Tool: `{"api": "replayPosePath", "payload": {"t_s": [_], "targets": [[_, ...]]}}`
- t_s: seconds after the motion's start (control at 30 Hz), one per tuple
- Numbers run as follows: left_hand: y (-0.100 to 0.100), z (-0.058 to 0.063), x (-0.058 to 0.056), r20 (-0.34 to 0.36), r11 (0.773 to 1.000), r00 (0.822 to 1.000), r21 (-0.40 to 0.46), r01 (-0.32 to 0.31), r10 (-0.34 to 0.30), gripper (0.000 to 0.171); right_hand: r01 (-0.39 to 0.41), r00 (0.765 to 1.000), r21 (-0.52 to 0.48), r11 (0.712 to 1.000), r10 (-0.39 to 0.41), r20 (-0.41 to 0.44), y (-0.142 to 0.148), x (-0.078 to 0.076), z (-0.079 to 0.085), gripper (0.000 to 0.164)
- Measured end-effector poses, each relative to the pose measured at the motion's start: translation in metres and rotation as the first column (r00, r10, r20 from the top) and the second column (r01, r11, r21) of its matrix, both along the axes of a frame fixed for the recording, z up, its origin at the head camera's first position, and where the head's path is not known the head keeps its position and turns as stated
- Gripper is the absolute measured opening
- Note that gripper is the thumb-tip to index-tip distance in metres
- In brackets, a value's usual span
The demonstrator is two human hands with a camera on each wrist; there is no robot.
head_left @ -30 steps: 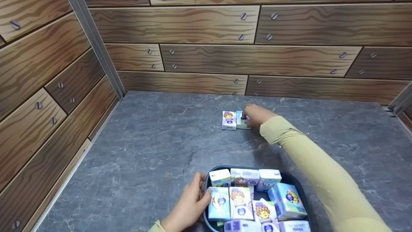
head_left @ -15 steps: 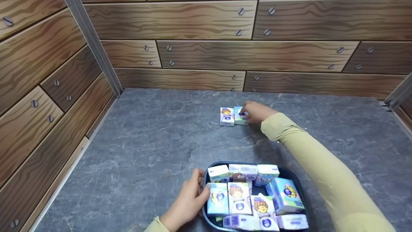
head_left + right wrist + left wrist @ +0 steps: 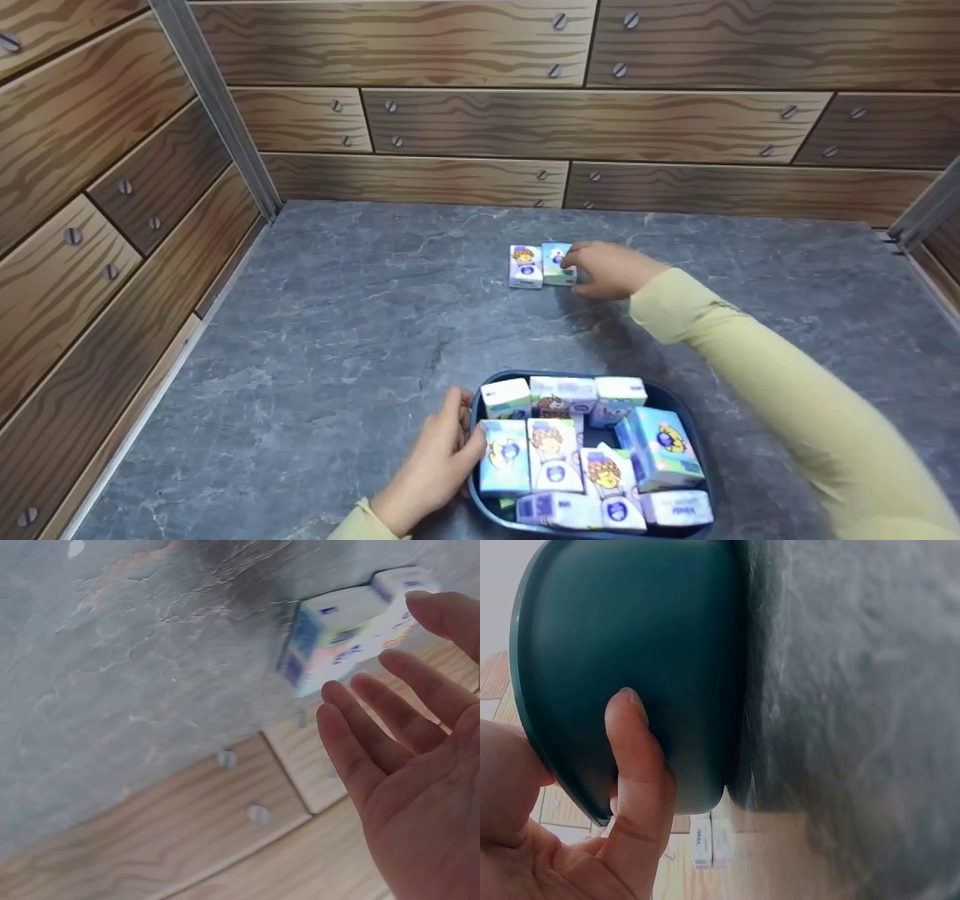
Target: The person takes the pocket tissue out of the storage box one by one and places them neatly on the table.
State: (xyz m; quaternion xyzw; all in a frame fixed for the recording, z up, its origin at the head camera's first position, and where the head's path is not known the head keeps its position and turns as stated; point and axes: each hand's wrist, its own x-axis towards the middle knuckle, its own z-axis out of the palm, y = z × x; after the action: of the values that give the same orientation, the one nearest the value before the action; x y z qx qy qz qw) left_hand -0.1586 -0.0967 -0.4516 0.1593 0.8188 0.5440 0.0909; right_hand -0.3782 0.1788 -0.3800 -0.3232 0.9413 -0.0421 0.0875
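In the head view, my left hand point(image 3: 433, 466) grips the left rim of a dark teal plastic tub point(image 3: 480, 501). The left wrist view shows a finger against the outer wall of the tub point(image 3: 660, 622). Small tissue packs fill the tub, among them a blue one point(image 3: 504, 456) and a white one with a cartoon figure point(image 3: 553, 457). Two more lie flat and side by side farther back: a white-purple tissue pack point(image 3: 526, 267) and a blue tissue pack point(image 3: 556, 262). Fingers spread, my right hand point(image 3: 609, 268) is just right of the blue tissue pack; the right wrist view shows nothing in its palm.
The grey marbled tabletop point(image 3: 360, 322) extends around the tub. Wood-patterned panels point(image 3: 465, 124) stand along the back, and another wood-patterned wall point(image 3: 112, 195) rises at the left. A metal corner post point(image 3: 217, 112) joins them.
My right hand has loosened from the blue tissue pack and drawn slightly to the right. The pack stays beside the white-purple one. My left hand keeps its grip on the tub; the head view has tilted slightly.
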Motion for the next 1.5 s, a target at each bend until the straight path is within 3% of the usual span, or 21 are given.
{"api": "replayPosePath", "payload": {"t_s": [0.23, 0.33, 0.5, 0.73, 1.03, 1.27, 1.37, 1.5], "targets": [[0.001, 0.002, -0.001, -0.02, 1.0, 1.0, -0.03, 0.001, -0.001, 0.019, -0.062, 0.991, 0.034, 0.997, 0.066, -0.118, 0.019, 0.058, 0.02, 0.043], [0.001, 0.002, -0.001, -0.061, 0.998, 0.998, -0.058, -0.009, 0.005, 0.019, -0.106, 0.98, 0.004, 0.994, 0.105, -0.168, 0.03, 0.087, 0.029, 0.04], [0.001, 0.0, 0.003, -0.068, 0.997, 0.998, -0.081, -0.015, 0.01, 0.019, -0.154, 0.969, -0.071, 0.985, 0.137, -0.205, 0.044, 0.136, 0.039, 0.033], [-0.001, 0.001, 0.003, -0.063, 0.995, 0.998, -0.095, -0.022, 0.016, 0.02, -0.26, 0.941, -0.094, 0.961, 0.23, -0.248, 0.053, 0.184, 0.042, 0.033], [0.001, 0.002, 0.004, -0.041, 0.995, 0.999, -0.104, -0.008, 0.003, 0.021, -0.231, 0.957, -0.112, 0.966, 0.205, -0.206, 0.062, 0.23, 0.034, 0.034], [0.0, 0.002, 0.005, -0.045, 0.993, 0.999, -0.12, -0.022, 0.017, 0.021, -0.317, 0.935, -0.142, 0.938, 0.284, -0.211, 0.064, 0.258, 0.02, 0.032], [0.0, 0.002, 0.005, -0.053, 0.993, 0.998, -0.117, -0.023, 0.017, 0.02, -0.332, 0.939, -0.14, 0.933, 0.313, -0.143, 0.063, 0.267, 0.015, 0.032], [0.001, 0.002, 0.005, -0.051, 0.994, 0.999, -0.104, -0.015, 0.009, 0.019, -0.288, 0.957, -0.148, 0.946, 0.289, -0.01, 0.063, 0.273, 0.011, 0.036]]}}
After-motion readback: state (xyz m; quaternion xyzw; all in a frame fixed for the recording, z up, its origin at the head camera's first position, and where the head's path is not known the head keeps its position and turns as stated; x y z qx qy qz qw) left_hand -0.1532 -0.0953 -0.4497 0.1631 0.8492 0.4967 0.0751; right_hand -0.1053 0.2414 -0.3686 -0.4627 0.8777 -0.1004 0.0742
